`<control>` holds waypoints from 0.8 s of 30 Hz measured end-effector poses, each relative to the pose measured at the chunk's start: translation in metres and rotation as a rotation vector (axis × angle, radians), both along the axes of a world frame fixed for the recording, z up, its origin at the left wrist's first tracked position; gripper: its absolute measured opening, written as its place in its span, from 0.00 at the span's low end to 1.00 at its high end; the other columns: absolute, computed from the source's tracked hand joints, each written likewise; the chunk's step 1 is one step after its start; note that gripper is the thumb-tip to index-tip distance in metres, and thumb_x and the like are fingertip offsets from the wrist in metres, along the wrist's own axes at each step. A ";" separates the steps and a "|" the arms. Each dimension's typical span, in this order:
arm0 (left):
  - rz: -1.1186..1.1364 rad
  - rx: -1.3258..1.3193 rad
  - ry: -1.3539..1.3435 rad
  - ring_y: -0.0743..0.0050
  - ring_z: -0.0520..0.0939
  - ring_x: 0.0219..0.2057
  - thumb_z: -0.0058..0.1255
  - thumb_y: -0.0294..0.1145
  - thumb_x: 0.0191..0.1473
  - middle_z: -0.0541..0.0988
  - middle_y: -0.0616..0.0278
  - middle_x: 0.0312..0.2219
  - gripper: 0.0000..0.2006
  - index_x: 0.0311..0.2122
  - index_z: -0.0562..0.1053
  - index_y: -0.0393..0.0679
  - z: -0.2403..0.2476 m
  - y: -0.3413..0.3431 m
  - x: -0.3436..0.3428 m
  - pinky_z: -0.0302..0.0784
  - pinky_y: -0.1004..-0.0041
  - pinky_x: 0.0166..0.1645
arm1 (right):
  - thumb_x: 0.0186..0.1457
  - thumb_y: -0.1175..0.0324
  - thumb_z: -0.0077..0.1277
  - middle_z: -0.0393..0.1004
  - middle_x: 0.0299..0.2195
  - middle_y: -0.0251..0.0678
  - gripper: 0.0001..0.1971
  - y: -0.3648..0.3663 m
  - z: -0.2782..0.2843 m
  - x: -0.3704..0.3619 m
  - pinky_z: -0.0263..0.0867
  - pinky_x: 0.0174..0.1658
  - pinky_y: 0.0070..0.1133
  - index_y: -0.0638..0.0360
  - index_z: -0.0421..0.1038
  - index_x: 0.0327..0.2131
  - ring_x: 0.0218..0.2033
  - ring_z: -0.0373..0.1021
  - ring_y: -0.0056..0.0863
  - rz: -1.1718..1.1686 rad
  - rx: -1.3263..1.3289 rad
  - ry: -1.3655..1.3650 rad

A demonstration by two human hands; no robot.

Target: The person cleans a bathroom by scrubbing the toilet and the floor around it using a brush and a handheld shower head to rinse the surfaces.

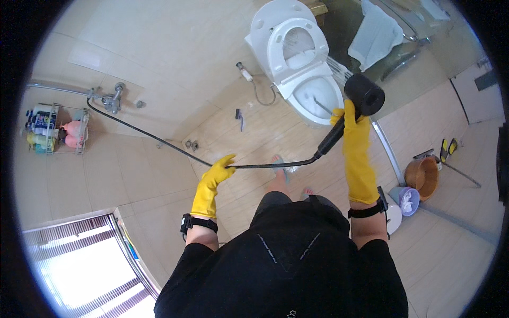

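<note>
My right hand (354, 130), in a long yellow rubber glove, grips the handle of a black shower head (366, 94). Thin streaks of water run from the head toward the white toilet (314, 98), whose lid and seat are raised. A black shower hose (275, 166) leads from the handle across to my left hand (214, 174), gloved the same way. My left fingers hold the hose, though exactly how they close around it is partly hidden. Beyond that hand, the hose stretches up to a chrome wall mixer (112, 99).
A wire rack (69, 139) with bottles hangs at left. A small hand sprayer (244, 72) is on the wall beside the toilet, and a brush (240, 117) lies below it. To the right stand a brown basket (421, 177) and a purple bin (407, 202). A white towel (374, 36) hangs behind the toilet.
</note>
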State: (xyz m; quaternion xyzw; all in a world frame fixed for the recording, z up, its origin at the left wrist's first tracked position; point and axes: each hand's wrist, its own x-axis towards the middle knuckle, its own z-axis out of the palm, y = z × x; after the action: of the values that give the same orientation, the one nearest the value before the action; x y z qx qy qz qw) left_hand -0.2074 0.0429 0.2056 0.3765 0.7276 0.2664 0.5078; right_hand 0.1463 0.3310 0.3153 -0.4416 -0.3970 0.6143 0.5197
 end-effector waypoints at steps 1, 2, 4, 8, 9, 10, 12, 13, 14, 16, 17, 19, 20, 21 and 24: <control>-0.002 0.065 -0.078 0.74 0.74 0.46 0.53 0.25 0.53 0.70 0.57 0.53 0.31 0.62 0.59 0.48 -0.003 0.031 0.014 0.71 0.75 0.47 | 0.59 0.62 0.51 0.75 0.25 0.38 0.14 0.005 -0.008 -0.012 0.70 0.27 0.19 0.65 0.69 0.41 0.22 0.72 0.24 -0.013 -0.007 -0.020; -0.002 0.130 -0.156 0.75 0.72 0.49 0.53 0.25 0.53 0.69 0.58 0.55 0.31 0.62 0.58 0.48 0.004 0.065 0.035 0.69 0.76 0.49 | 0.59 0.62 0.51 0.75 0.25 0.38 0.14 0.007 -0.020 -0.025 0.70 0.27 0.19 0.65 0.69 0.41 0.23 0.72 0.23 -0.026 -0.015 -0.041; 0.028 0.193 -0.409 0.70 0.71 0.53 0.53 0.27 0.54 0.66 0.54 0.57 0.32 0.63 0.56 0.45 0.062 0.130 0.073 0.66 0.74 0.55 | 0.59 0.63 0.52 0.75 0.27 0.37 0.15 0.013 -0.045 -0.051 0.69 0.29 0.19 0.66 0.69 0.41 0.26 0.71 0.22 -0.007 0.006 -0.092; -0.236 0.647 -0.024 0.51 0.69 0.57 0.57 0.29 0.48 0.66 0.46 0.57 0.37 0.63 0.55 0.42 0.037 0.206 0.085 0.65 0.66 0.58 | 0.59 0.63 0.52 0.74 0.28 0.35 0.15 0.013 -0.071 -0.126 0.67 0.31 0.18 0.67 0.69 0.42 0.28 0.70 0.21 0.053 0.115 -0.368; -0.157 0.664 -0.103 0.50 0.69 0.56 0.56 0.28 0.48 0.67 0.46 0.56 0.37 0.63 0.55 0.42 0.034 0.220 0.088 0.65 0.66 0.58 | 0.59 0.63 0.52 0.74 0.29 0.34 0.16 0.014 -0.080 -0.144 0.66 0.31 0.18 0.67 0.69 0.42 0.28 0.70 0.21 0.044 0.159 -0.427; -0.082 0.689 -0.190 0.48 0.69 0.56 0.56 0.28 0.47 0.68 0.45 0.55 0.37 0.63 0.55 0.42 0.035 0.235 0.093 0.65 0.66 0.58 | 0.59 0.63 0.52 0.74 0.29 0.34 0.16 0.017 -0.085 -0.158 0.66 0.31 0.18 0.67 0.68 0.43 0.28 0.69 0.21 0.028 0.210 -0.493; 0.050 0.645 -0.293 0.49 0.70 0.55 0.56 0.26 0.47 0.69 0.45 0.54 0.37 0.63 0.56 0.42 0.026 0.249 0.079 0.66 0.66 0.58 | 0.59 0.62 0.51 0.73 0.31 0.35 0.17 0.019 -0.075 -0.194 0.66 0.33 0.20 0.67 0.68 0.44 0.30 0.69 0.21 0.100 0.008 -0.392; 0.110 0.583 -0.323 0.50 0.71 0.54 0.56 0.25 0.47 0.70 0.46 0.53 0.36 0.62 0.57 0.43 0.010 0.254 0.070 0.66 0.66 0.57 | 0.59 0.62 0.51 0.73 0.32 0.35 0.17 0.022 -0.067 -0.210 0.66 0.34 0.22 0.66 0.68 0.45 0.31 0.68 0.21 0.136 -0.094 -0.341; 0.175 0.511 -0.362 0.51 0.72 0.54 0.56 0.24 0.46 0.71 0.46 0.52 0.36 0.62 0.57 0.43 -0.016 0.256 0.064 0.67 0.67 0.57 | 0.58 0.64 0.52 0.71 0.38 0.39 0.19 0.023 -0.065 -0.220 0.66 0.38 0.24 0.64 0.66 0.49 0.35 0.67 0.23 0.249 -0.334 -0.375; 0.211 0.493 -0.418 0.54 0.74 0.52 0.56 0.23 0.47 0.73 0.47 0.50 0.34 0.61 0.58 0.43 -0.078 0.262 0.050 0.67 0.67 0.55 | 0.56 0.65 0.54 0.70 0.41 0.41 0.20 0.027 -0.106 -0.223 0.66 0.40 0.24 0.62 0.65 0.51 0.40 0.68 0.25 0.406 -0.088 -0.523; 0.233 0.461 -0.445 0.56 0.75 0.50 0.56 0.26 0.48 0.74 0.47 0.48 0.31 0.59 0.61 0.42 -0.095 0.263 0.043 0.68 0.68 0.54 | 0.55 0.66 0.54 0.70 0.43 0.42 0.21 0.029 -0.124 -0.218 0.67 0.41 0.24 0.61 0.65 0.52 0.42 0.68 0.25 0.478 0.036 -0.595; 0.284 0.312 -0.402 0.59 0.76 0.47 0.57 0.32 0.50 0.76 0.48 0.44 0.28 0.56 0.64 0.41 -0.111 0.263 0.024 0.69 0.69 0.51 | 0.53 0.68 0.55 0.68 0.49 0.43 0.26 0.037 -0.151 -0.202 0.65 0.47 0.26 0.58 0.62 0.56 0.49 0.67 0.32 0.578 -0.090 -0.641; 0.302 0.200 -0.342 0.59 0.77 0.45 0.58 0.36 0.51 0.76 0.49 0.42 0.27 0.55 0.65 0.40 -0.098 0.263 0.012 0.70 0.69 0.50 | 0.54 0.69 0.54 0.66 0.52 0.44 0.27 0.050 -0.166 -0.184 0.64 0.50 0.27 0.58 0.61 0.57 0.50 0.66 0.33 0.653 0.032 -0.718; 0.327 0.080 -0.261 0.59 0.78 0.44 0.59 0.39 0.51 0.77 0.49 0.41 0.26 0.53 0.67 0.40 -0.095 0.258 -0.001 0.71 0.69 0.49 | 0.55 0.70 0.54 0.64 0.55 0.44 0.27 0.062 -0.184 -0.172 0.63 0.52 0.27 0.58 0.60 0.58 0.52 0.65 0.33 0.742 0.153 -0.770; 0.404 -0.048 -0.159 0.68 0.77 0.37 0.61 0.42 0.48 0.76 0.59 0.35 0.24 0.48 0.70 0.42 -0.139 0.241 -0.014 0.72 0.70 0.43 | 0.51 0.64 0.57 0.69 0.50 0.50 0.27 0.099 -0.273 -0.121 0.63 0.52 0.32 0.61 0.65 0.54 0.51 0.66 0.42 0.612 0.027 -1.160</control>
State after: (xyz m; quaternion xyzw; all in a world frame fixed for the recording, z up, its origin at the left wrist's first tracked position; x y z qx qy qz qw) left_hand -0.2218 0.2836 0.0662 0.1887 0.7520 0.3741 0.5089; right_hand 0.0249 0.4305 0.0426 -0.5617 -0.7283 0.3915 0.0284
